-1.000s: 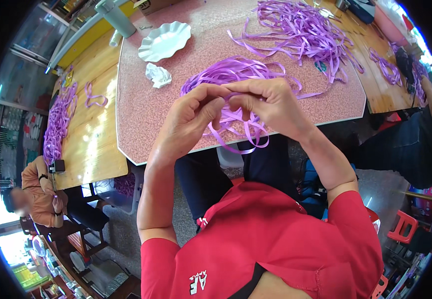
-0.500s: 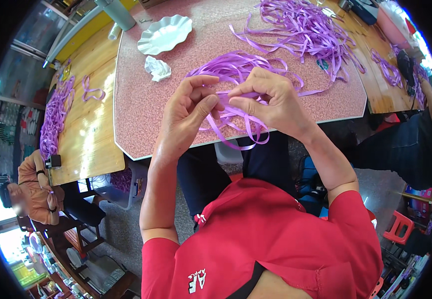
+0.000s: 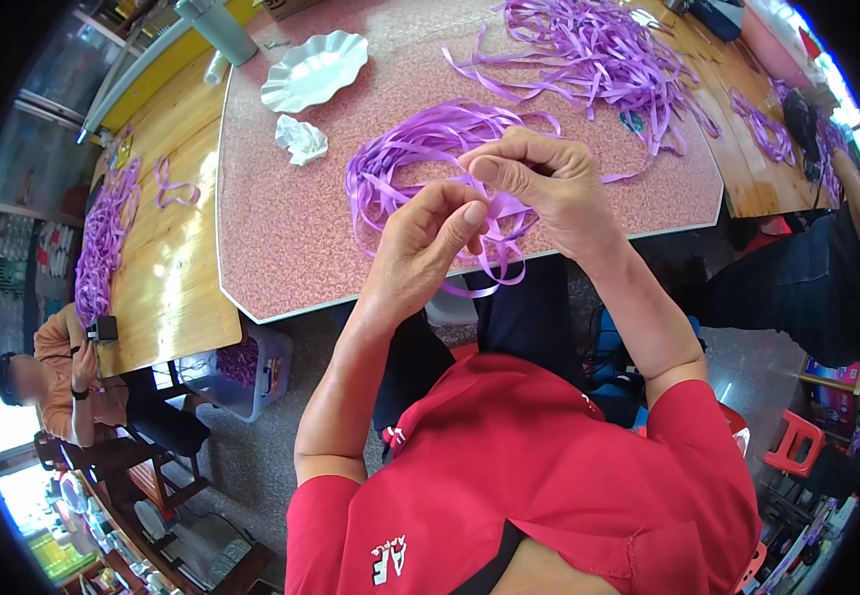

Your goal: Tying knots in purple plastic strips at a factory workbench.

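A loose coil of purple ribbon [image 3: 400, 139] lies on the pink speckled tabletop near its front edge, with loops hanging over that edge. Above the coil, my left hand [image 3: 425, 243] is closed in a pinch on the ribbon, thumb against the curled fingers. Higher and to the right, my right hand [image 3: 549, 183] also pinches ribbon between thumb and forefinger. The two pinches are a short way apart, one above the other. Just what part of the ribbon sits in the fingertips is partly hidden.
A larger heap of purple ribbon [image 3: 598, 59] lies at the back right. Left of the coil are a crumpled white tissue [image 3: 301, 141] and a white scalloped dish [image 3: 316, 71]. A grey-green bottle [image 3: 217, 30] stands behind. Other people sit at wooden tables on both sides.
My left hand has moved right and down. My right hand is slightly higher, its fingers angled over the left. More of the coil's left side shows.
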Demonstrator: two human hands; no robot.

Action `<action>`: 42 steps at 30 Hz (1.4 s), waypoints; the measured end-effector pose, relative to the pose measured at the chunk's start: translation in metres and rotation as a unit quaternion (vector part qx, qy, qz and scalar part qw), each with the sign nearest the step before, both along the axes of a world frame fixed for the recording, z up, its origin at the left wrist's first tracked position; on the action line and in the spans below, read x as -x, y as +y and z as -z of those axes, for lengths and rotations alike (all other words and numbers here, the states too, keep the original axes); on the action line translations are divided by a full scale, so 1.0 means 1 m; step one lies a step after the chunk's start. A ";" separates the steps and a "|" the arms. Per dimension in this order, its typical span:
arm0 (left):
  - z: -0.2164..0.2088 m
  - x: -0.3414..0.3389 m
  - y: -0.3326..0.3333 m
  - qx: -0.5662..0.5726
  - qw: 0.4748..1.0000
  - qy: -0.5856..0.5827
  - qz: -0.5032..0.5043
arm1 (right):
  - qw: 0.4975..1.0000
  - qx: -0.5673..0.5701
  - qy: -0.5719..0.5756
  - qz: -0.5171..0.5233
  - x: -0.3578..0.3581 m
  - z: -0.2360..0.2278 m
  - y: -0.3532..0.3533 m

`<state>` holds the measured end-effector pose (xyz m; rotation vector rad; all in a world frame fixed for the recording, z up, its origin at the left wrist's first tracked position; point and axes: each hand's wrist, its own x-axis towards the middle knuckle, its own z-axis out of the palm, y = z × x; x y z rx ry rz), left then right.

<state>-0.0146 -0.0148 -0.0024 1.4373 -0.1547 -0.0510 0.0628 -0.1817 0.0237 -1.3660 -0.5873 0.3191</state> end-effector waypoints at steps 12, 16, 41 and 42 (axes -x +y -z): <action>-0.004 -0.005 -0.007 0.072 0.997 0.029 0.001 | 0.998 0.007 -0.059 0.039 -0.003 0.003 -0.001; -0.003 -0.007 0.002 0.053 0.998 0.015 -0.013 | 0.975 0.117 -0.185 0.031 -0.004 -0.008 -0.015; -0.007 -0.004 -0.010 -0.133 0.980 -0.101 -0.104 | 0.875 0.155 -0.447 0.100 0.002 -0.005 -0.017; -0.006 -0.004 -0.010 -0.109 0.985 -0.097 -0.096 | 0.879 0.152 -0.441 0.097 0.002 -0.006 -0.018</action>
